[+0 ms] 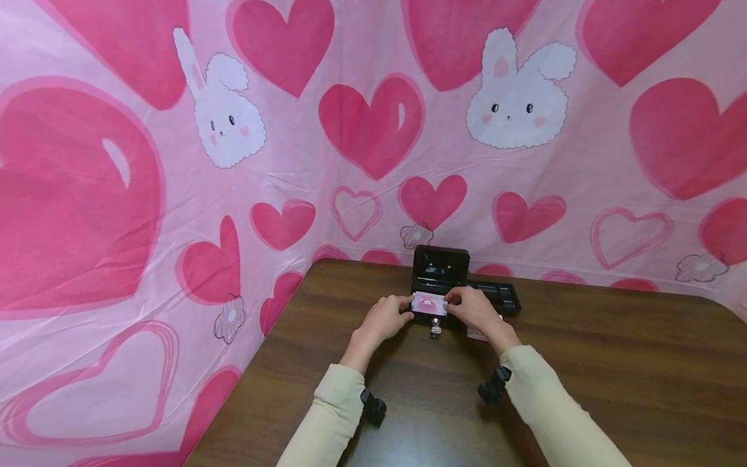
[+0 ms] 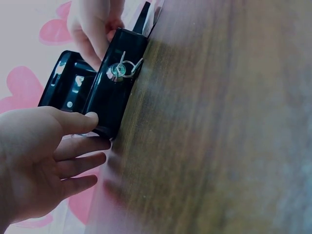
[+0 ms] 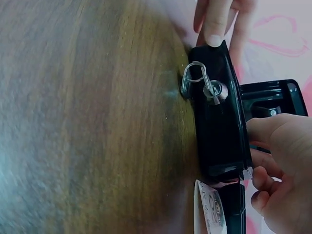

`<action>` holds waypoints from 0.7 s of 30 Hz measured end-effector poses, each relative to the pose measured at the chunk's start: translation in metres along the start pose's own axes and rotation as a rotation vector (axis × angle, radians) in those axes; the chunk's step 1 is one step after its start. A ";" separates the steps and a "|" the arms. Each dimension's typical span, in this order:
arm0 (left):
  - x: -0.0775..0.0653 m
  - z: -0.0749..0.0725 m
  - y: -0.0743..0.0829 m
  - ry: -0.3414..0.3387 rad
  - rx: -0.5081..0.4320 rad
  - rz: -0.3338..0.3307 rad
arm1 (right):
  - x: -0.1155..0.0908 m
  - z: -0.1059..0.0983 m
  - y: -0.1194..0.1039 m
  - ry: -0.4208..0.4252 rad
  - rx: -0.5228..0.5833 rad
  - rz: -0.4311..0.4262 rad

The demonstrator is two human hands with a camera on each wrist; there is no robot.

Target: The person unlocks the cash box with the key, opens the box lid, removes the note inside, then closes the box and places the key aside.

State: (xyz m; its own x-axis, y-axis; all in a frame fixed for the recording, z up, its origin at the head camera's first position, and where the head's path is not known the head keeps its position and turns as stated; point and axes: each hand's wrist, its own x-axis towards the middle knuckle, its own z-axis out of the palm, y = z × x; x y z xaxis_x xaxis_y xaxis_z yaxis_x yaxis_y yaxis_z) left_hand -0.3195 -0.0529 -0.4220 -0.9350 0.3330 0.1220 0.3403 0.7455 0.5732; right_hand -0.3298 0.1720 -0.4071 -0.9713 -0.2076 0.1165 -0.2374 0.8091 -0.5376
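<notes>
A small black cash box (image 1: 441,262) stands with its lid raised at the back of the table. Its front carries a round lock (image 3: 215,92) with a key and ring (image 2: 127,69) in it. Across the opening lies a pink printed note (image 1: 428,303). My left hand (image 1: 382,318) holds the box's front left corner, thumb on the front face and forefinger at the side, the other fingers stretched out. At the note's right edge, my right hand (image 1: 474,310) pinches with thumb and fingers, the tips partly hidden inside the box.
A long black tray (image 1: 505,297) sits behind and right of the box. Another printed slip (image 3: 212,207) lies by the box's right end, partly under my right wrist. The brown wooden table (image 1: 607,363) meets a pink heart-patterned cloth (image 1: 373,123) behind.
</notes>
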 end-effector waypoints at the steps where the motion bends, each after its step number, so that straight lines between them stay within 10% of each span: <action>1: 0.000 0.000 0.000 -0.001 -0.001 0.000 | 0.001 0.000 0.000 -0.008 -0.009 0.006; 21: 0.000 -0.001 -0.001 0.001 -0.003 -0.001 | 0.008 0.003 -0.014 -0.041 -0.220 0.015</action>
State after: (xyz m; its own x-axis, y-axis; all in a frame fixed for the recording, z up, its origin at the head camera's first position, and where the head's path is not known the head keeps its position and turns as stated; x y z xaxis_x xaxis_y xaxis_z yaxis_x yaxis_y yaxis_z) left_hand -0.3197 -0.0539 -0.4221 -0.9356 0.3312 0.1221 0.3386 0.7441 0.5760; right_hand -0.3342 0.1569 -0.4013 -0.9744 -0.2126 0.0735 -0.2249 0.9119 -0.3432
